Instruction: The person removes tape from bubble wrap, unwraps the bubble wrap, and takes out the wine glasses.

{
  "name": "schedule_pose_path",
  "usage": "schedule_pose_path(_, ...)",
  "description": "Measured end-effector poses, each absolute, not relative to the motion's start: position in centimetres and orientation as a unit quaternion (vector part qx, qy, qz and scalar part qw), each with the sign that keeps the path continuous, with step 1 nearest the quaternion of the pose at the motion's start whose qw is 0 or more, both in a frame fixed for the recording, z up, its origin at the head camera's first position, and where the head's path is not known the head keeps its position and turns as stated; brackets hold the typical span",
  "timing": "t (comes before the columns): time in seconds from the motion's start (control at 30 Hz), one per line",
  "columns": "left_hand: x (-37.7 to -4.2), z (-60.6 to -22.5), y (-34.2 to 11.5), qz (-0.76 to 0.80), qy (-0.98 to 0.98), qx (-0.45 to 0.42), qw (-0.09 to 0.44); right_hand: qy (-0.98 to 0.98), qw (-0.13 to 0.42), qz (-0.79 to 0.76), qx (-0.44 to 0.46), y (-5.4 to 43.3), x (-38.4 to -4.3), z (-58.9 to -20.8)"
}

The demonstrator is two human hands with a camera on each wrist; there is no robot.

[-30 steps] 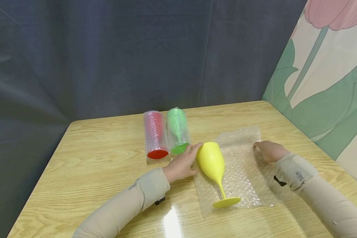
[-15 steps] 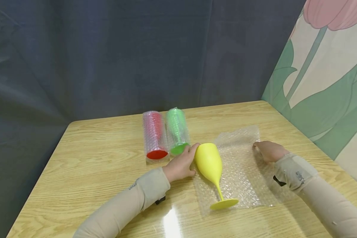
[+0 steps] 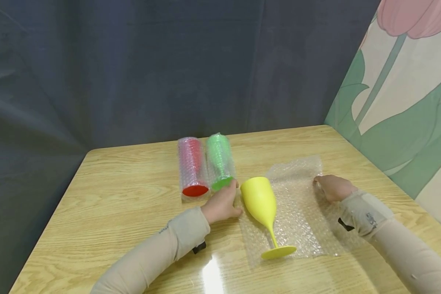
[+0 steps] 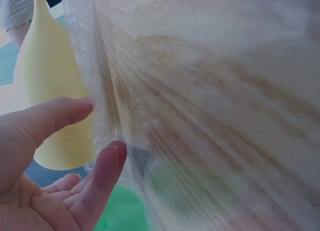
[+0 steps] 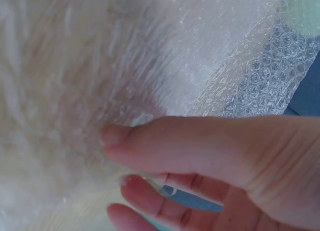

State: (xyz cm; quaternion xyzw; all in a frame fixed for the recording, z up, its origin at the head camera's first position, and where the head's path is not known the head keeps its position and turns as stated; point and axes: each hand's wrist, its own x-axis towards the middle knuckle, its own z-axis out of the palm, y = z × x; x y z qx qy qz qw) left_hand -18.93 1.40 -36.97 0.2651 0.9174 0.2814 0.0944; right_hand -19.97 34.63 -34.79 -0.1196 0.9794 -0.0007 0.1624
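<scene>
A yellow wine glass [image 3: 259, 200] lies on a flat sheet of bubble wrap [image 3: 297, 204], its bowl pointing away and its foot toward me. To the left of the bowl is my left hand [image 3: 222, 204], near the sheet's left edge. In the left wrist view its thumb [image 4: 60, 116] and index finger stand apart right at the bubble wrap's edge, with the yellow bowl behind. My right hand [image 3: 333, 187] pinches the sheet's right edge; the right wrist view shows the thumb [image 5: 165, 141] on one side of the film and curled fingers on the other.
Two wrapped glasses lie side by side at the back: a red glass [image 3: 194, 167] and a green glass [image 3: 219, 161], both in bubble wrap. The wooden table [image 3: 132, 183] ends at a dark curtain [image 3: 169, 69]. A flower-painted panel [image 3: 408, 102] borders its right side.
My left hand's fingers have come off the wine glass's bowl and drawn back to the left. The glass has shifted slightly left on the sheet. My right hand has kept its place.
</scene>
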Motion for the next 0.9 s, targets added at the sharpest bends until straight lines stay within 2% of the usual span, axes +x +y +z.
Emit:
schedule_pose_path(0.2,-19.0,-37.0,1.1,0.302,0.908,0.266,0.117,0.981,0.147,0.002,-0.129,34.6,-19.9,-34.9)
schedule_pose_path(0.6,-19.2,-37.1,1.0,0.295,0.908,0.280,0.104,0.984,0.144,-0.010,-0.109,34.9,-19.8,-34.5)
schedule_pose_path(0.77,-19.0,-37.0,1.2,0.299,0.908,0.274,0.105,0.992,0.085,0.014,-0.092,34.6,-19.7,-33.5)
schedule_pose_path(0.9,-19.0,-36.9,1.2,0.296,0.911,0.270,0.100,0.993,0.005,0.022,-0.112,33.0,-19.2,-31.6)
